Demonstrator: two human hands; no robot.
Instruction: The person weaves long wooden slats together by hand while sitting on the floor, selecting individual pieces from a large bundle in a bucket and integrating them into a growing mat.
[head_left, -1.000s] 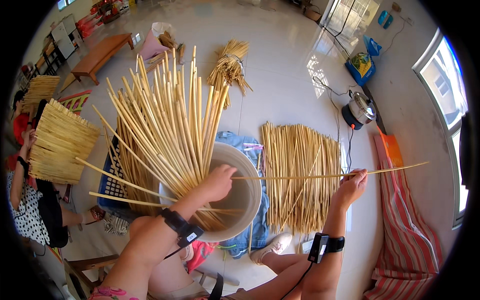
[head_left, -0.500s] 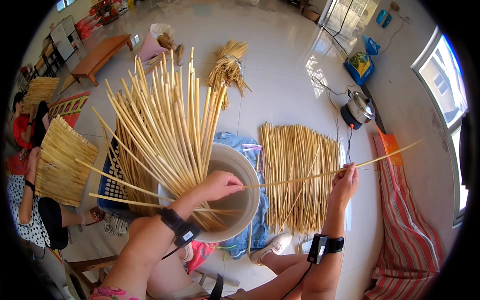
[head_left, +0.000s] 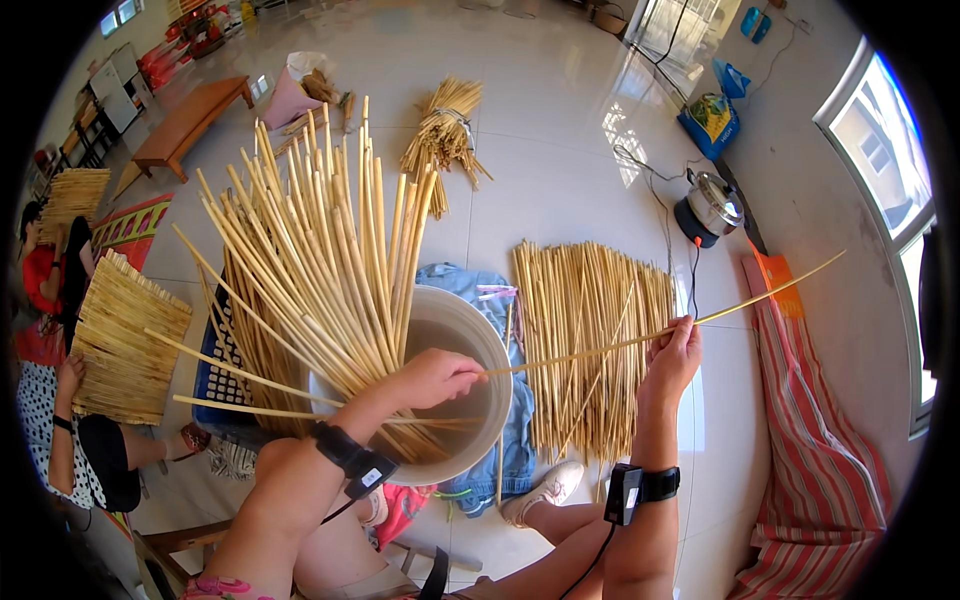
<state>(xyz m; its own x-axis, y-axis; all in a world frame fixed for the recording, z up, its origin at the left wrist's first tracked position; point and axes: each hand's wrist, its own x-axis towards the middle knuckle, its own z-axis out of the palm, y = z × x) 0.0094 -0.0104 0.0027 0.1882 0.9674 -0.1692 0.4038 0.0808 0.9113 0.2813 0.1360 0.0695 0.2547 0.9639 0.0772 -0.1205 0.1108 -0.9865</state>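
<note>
A long, thin straw-coloured stalk (head_left: 775,293) stretches between my two hands, its far tip rising to the right. My left hand (head_left: 440,378) pinches one end above the white bucket (head_left: 507,385). Farther along it, my right hand (head_left: 672,358) is closed around the stalk, over the right side of a flat layer of similar stalks (head_left: 580,400) on the floor. A thick sheaf of stalks (head_left: 340,260) leans in the bucket, fanning out to the far left; its lower ends are partly hidden by my left forearm.
Blue cloth (head_left: 515,440) lies beside the bucket, and a blue crate (head_left: 215,375) stands to its left. A tied bundle (head_left: 445,125) lies farther off. An electric pot (head_left: 712,205) with cords and striped cloth (head_left: 800,430) are at right. Another person's hand (head_left: 70,375) holds a stalk mat (head_left: 135,340).
My right hand has shifted slightly left along with the stalk, while my left hand has dropped a little. Both keep hold of it. The whole view has shifted slightly.
</note>
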